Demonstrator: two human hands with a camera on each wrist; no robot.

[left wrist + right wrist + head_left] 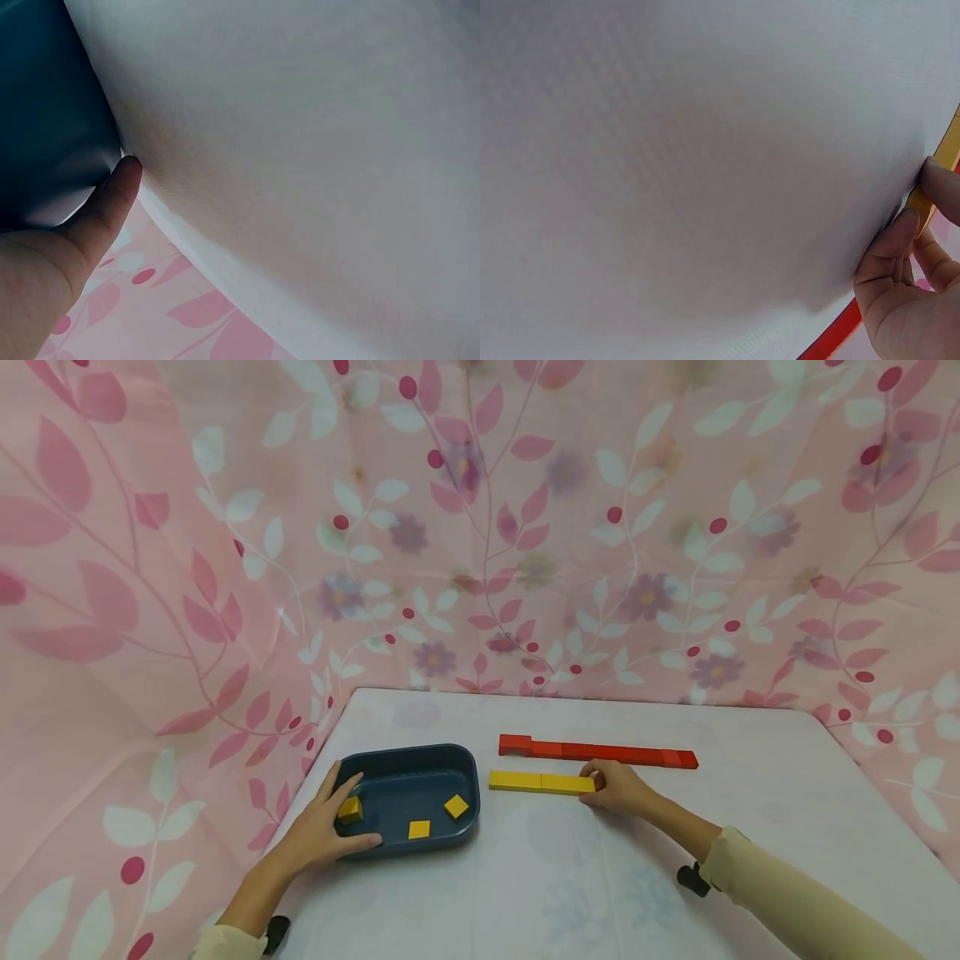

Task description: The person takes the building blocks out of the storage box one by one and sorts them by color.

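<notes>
My right hand (618, 788) pinches the right end of a yellow row of blocks (517, 781) lying on the white table. In the right wrist view, thumb and fingers meet around the yellow block (921, 201). My left hand (315, 837) lies at the left end of a dark blue tray (405, 849), fingers spread and thumb along its near side. Inside the tray are a thicker yellow block (350, 810) near that hand, a flat yellow block (419, 829) and a tilted yellow block (456, 807). In the left wrist view the thumb (112, 206) touches the tray's edge.
Behind the yellow row, a longer row of red blocks (611, 754) runs across the table, taller at its left end. White cloth covers the table (555, 893). Pink floral fabric (525, 527) hangs behind and at the sides.
</notes>
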